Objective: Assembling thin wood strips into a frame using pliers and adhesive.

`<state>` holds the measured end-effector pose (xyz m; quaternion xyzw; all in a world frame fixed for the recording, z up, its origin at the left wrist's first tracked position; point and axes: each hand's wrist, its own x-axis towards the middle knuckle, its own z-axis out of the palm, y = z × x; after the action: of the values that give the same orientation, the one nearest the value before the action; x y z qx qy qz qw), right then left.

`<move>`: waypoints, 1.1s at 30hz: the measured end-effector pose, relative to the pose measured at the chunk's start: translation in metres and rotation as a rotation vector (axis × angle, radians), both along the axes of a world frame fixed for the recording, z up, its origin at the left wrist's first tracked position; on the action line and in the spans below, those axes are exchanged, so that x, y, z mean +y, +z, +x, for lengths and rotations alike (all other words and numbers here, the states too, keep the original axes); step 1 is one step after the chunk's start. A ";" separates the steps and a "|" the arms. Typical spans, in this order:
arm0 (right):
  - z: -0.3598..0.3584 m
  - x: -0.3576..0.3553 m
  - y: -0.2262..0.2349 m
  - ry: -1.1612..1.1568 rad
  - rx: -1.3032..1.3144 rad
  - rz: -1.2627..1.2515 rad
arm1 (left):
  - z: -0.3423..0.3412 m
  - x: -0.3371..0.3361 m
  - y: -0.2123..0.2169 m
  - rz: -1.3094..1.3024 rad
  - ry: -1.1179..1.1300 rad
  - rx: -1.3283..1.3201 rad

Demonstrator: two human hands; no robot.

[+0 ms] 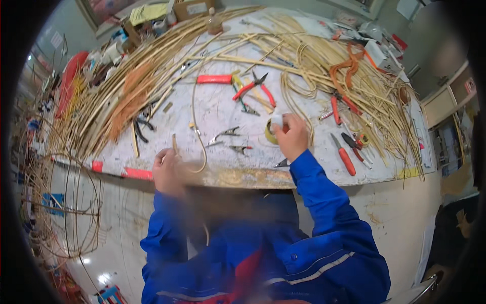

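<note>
My left hand [167, 172] is at the near edge of the worktable [228, 109], closed on a thin rattan strand [195, 109] that curves up across the tabletop; the hand is blurred. My right hand [291, 136] is further in on the table, fingers closed on a roll of tape [273, 127], yellowish with a white part at the top. Both forearms wear blue sleeves. Small metal pliers [226, 135] lie between the two hands.
Long bundles of rattan [126, 86] cover the left and back of the table, with coils [324, 61] at the right. Red-handled cutters [255, 86], a red-handled tool [215, 79] and screwdrivers [344, 154] lie about. A wire frame [66, 202] stands at the left.
</note>
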<state>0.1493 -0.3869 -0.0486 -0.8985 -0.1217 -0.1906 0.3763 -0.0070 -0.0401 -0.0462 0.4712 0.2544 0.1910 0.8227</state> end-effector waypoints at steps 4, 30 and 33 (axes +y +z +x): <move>-0.027 0.012 0.009 -0.064 -0.349 0.023 | 0.011 -0.017 0.018 0.189 0.232 0.039; 0.072 -0.091 -0.003 -0.056 -0.043 -0.107 | 0.027 -0.053 -0.071 0.985 -0.105 0.062; 0.084 -0.089 -0.013 -0.063 -0.039 -0.206 | 0.028 -0.053 -0.080 0.961 -0.065 0.035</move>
<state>0.2337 -0.4757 -0.0620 -0.9320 -0.1195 -0.2062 0.2732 0.0213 -0.0926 -0.1257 0.8088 0.1362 0.2529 0.5131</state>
